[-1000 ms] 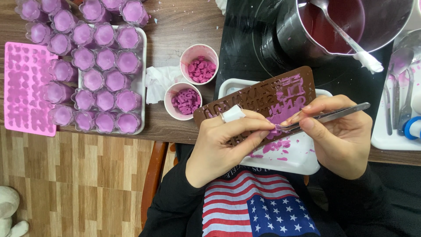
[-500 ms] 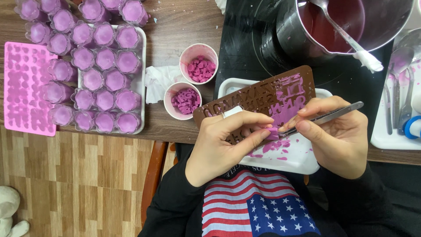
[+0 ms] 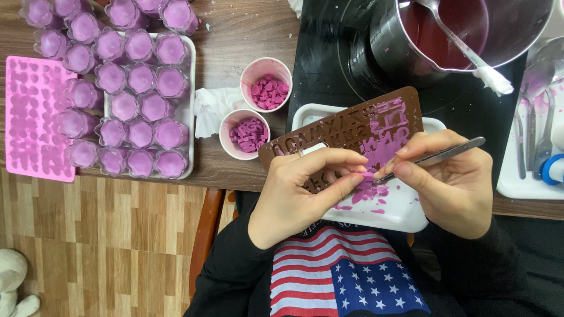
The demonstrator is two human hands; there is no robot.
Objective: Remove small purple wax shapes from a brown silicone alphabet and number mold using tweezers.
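Head view: I look down on my two hands working over a white tray [image 3: 405, 220], the landmark for every place below.
Brown mould [image 3: 343, 138]: a flat letter mould lying tilted across the tray's far-left rim; part of its cavities are smeared with purple wax, the rest look bare.
Left hand [image 3: 302, 191]: over the tray's near-left part, fingers curled around the near edge of the brown mould, thumb and forefinger pinching a small purple piece at its edge.
Right hand [image 3: 449, 188]: over the tray's right part, fingers clenched on the metal tweezers [image 3: 437, 157]; their tips meet the purple piece beside my left fingertips.
Tray surface: purple crumbs and smears lie under the mould, near its middle.
Two cups: upper cup [image 3: 267, 82] and lower cup [image 3: 245, 134], left of the tray, each partly filled with small purple and pink pieces.
Tissue [image 3: 211, 108]: crumpled, left of the cups.
Filled cups on a second tray [image 3: 135, 105]: far left of the white tray, rows of purple flower-shaped casts, all full.
Pink mould [image 3: 35, 117]: beyond those, farthest left.
Pot [image 3: 470, 32]: behind the tray on the black cooktop, holding dark red liquid and a spoon.
Progress, as judged: many pieces already sit in the cups; wax remains in the brown mould to be lifted out.
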